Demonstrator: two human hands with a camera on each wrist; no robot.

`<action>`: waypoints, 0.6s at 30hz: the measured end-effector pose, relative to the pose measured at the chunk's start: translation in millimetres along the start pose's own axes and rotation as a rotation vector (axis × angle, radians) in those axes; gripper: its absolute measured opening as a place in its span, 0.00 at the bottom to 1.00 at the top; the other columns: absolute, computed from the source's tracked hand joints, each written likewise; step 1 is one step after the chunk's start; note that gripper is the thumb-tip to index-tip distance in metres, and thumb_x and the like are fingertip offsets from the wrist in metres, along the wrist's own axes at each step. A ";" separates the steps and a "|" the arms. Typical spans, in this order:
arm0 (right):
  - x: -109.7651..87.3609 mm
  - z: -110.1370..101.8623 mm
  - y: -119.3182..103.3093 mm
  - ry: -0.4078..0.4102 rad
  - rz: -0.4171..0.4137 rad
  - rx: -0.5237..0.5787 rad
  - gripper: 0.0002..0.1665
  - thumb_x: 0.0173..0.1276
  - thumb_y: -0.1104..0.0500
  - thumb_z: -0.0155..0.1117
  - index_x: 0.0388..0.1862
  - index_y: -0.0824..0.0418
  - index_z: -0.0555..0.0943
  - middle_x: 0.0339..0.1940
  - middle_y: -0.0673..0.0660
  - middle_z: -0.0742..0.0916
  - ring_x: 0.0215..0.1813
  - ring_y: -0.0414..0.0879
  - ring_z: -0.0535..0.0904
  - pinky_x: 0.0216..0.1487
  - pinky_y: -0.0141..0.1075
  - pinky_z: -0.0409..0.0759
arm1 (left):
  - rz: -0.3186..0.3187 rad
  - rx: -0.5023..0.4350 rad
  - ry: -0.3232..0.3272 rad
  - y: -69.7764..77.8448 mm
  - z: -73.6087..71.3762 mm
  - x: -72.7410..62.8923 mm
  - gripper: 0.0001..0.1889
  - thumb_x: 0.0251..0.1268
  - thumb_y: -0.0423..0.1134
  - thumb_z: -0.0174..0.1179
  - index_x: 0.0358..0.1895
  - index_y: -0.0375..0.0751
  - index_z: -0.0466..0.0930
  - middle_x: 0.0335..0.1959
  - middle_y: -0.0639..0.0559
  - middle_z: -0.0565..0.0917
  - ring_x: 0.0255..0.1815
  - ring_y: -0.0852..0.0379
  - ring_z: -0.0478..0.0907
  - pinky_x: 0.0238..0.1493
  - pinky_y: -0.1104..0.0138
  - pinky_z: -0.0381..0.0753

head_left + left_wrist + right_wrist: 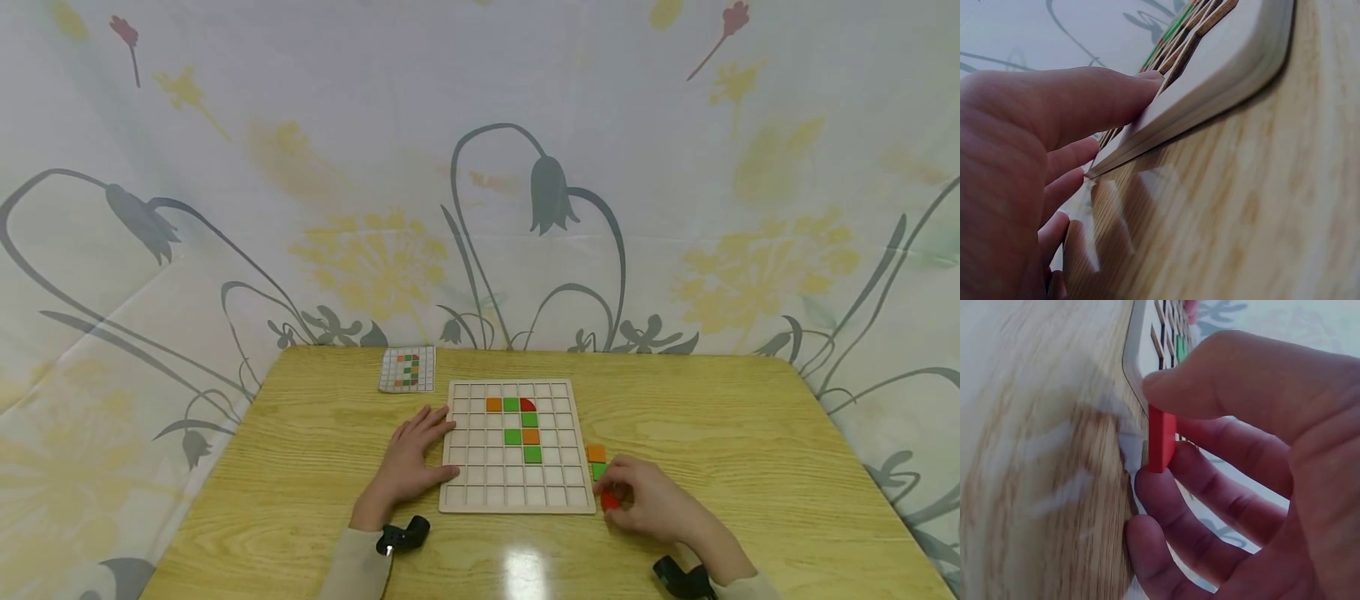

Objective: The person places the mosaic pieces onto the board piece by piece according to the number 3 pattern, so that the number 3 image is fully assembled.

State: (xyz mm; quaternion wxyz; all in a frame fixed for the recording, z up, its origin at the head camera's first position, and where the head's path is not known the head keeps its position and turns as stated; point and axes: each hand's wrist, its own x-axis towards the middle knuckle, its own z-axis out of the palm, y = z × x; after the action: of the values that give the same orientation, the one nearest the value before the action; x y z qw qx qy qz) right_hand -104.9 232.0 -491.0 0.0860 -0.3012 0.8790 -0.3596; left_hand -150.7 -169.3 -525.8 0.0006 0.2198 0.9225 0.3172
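Note:
On the table lies a wooden grid board [517, 511] with several orange, green and red tiles set in the middle and right columns of its upper part. My left hand [411, 462] rests along the board's left edge, its fingers spread and the thumb on the rim. Off the lower right edge, my right hand [651, 498] pinches a red tile [1161, 440] between thumb and fingertips; the tile stands on edge in the right wrist view. Just beyond those fingers are an orange tile [596, 453] and a partly hidden green tile [598, 472].
A small card [407, 370] printed with a coloured grid pattern lies at the back left of the table [712, 417]. Behind the table hangs a flower-print cloth [360, 167]. Each wrist wears a black camera.

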 end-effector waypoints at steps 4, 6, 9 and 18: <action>-0.4 -0.5 1.8 0.041 -0.005 0.021 0.13 0.55 0.67 0.73 0.39 0.55 0.85 0.36 0.46 0.79 0.33 0.36 0.74 0.32 0.32 0.78 | -0.010 0.002 -0.006 0.6 -0.1 -0.1 0.36 0.57 0.51 0.69 0.70 0.46 0.73 0.77 0.51 0.62 0.80 0.44 0.48 0.73 0.38 0.45; 0.6 -0.2 2.3 0.064 -0.016 0.031 0.13 0.55 0.68 0.72 0.39 0.55 0.85 0.38 0.48 0.78 0.33 0.37 0.74 0.32 0.32 0.78 | -0.012 0.006 -0.005 0.9 -0.1 -0.3 0.36 0.57 0.51 0.69 0.70 0.46 0.73 0.78 0.51 0.62 0.80 0.44 0.48 0.73 0.39 0.45; 3.3 1.4 1.9 0.108 -0.039 0.038 0.12 0.55 0.69 0.72 0.38 0.57 0.85 0.42 0.50 0.78 0.34 0.38 0.76 0.33 0.32 0.80 | -0.001 0.004 0.010 0.9 0.4 -0.3 0.36 0.57 0.51 0.69 0.69 0.44 0.74 0.77 0.49 0.63 0.79 0.42 0.50 0.72 0.37 0.47; 16.0 7.8 -5.2 0.194 -0.089 0.045 0.13 0.57 0.69 0.74 0.40 0.59 0.84 0.41 0.50 0.84 0.35 0.37 0.79 0.32 0.32 0.82 | 0.005 0.005 0.011 1.5 0.2 0.5 0.36 0.57 0.51 0.69 0.70 0.43 0.73 0.77 0.48 0.63 0.79 0.42 0.50 0.72 0.37 0.47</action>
State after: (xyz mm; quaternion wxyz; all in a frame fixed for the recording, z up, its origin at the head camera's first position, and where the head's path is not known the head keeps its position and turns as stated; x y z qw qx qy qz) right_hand -112.4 215.1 -492.0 -0.0089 -0.3016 0.8606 -0.4102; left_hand -150.5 -167.9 -525.0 -0.0057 0.2201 0.9228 0.3161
